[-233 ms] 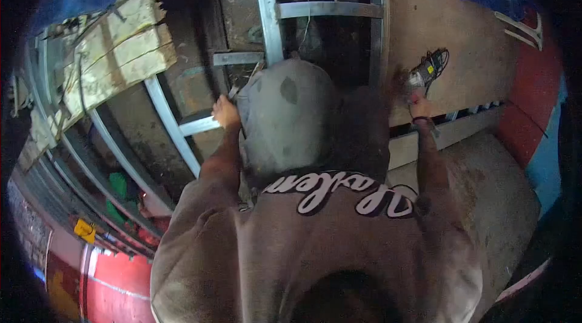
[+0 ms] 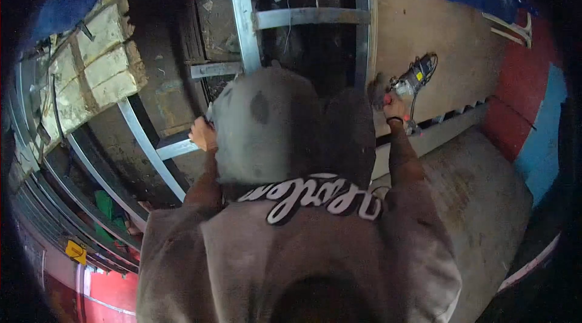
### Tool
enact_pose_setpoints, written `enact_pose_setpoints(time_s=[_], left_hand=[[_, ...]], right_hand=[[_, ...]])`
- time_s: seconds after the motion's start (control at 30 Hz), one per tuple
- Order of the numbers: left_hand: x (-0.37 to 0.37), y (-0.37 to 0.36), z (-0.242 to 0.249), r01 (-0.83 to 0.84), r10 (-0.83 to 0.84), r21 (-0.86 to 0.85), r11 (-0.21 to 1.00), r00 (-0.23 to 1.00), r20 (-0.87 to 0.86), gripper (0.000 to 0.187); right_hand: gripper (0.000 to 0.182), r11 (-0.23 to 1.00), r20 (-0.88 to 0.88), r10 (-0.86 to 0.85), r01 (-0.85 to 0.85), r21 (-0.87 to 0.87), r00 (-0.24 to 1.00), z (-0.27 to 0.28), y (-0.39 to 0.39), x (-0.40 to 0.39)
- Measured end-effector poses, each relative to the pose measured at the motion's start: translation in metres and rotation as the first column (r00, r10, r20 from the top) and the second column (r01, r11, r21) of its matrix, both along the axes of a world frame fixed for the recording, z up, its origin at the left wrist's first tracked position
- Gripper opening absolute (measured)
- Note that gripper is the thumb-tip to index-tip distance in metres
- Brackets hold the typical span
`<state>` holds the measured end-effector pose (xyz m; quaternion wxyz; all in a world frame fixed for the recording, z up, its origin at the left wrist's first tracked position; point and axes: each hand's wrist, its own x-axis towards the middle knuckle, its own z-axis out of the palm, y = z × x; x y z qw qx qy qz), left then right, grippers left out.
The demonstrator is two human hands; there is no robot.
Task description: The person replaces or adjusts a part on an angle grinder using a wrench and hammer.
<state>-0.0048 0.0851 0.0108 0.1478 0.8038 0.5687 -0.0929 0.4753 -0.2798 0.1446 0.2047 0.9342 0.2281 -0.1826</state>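
Observation:
My right hand (image 2: 395, 109) is closed round a red part at the silver head of a corded angle grinder (image 2: 416, 76). The tool has a dark body with a yellow label, and it overlaps a plywood sheet (image 2: 448, 26). My left hand (image 2: 203, 134) is closed beside a short metal crosspiece (image 2: 177, 149) of the frame; what its fingers hold is partly hidden by my knee, and I cannot tell what it is. Between my arms, my grey knee (image 2: 267, 123) covers part of the metal frame (image 2: 244, 14).
Several metal bars (image 2: 103, 171) run along the left, below a worn pale panel (image 2: 100, 68). Blue shapes hang at both top corners. A yellow item (image 2: 76, 252) sits lower left. Red and blue wall panels (image 2: 545, 135) stand at right.
The whole view has shifted, so most things sit further left. My right hand has moved slightly left against the plywood, with the grinder's head still beside it.

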Motion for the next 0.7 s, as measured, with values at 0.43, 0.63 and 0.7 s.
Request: enact_pose_setpoints(time_s=[0.43, 0.63, 0.7], left_hand=[[0.184, 0.116, -0.026, -0.125, 0.015, 0.116, 0.985, 0.742, 0.671, 0.039], [0.288, 0.143, 0.003, 0.453, -0.501, 0.215, 0.865, 0.768, 0.399, 0.022], [0.310, 0.141, 0.002, 0.469, -0.453, 0.025, 0.883, 0.834, 0.315, 0.022]], right_hand=[[0.051, 0.975, -0.120, -0.186, 0.198, 0.097, 0.975, -0.047, 0.021, -0.046], [0.036, 0.875, -0.311, -0.341, 0.420, 0.239, 0.887, -0.075, 0.036, -0.021], [0.027, 0.977, 0.003, 0.086, -0.085, 0.194, 0.996, -0.072, 0.047, -0.019]])
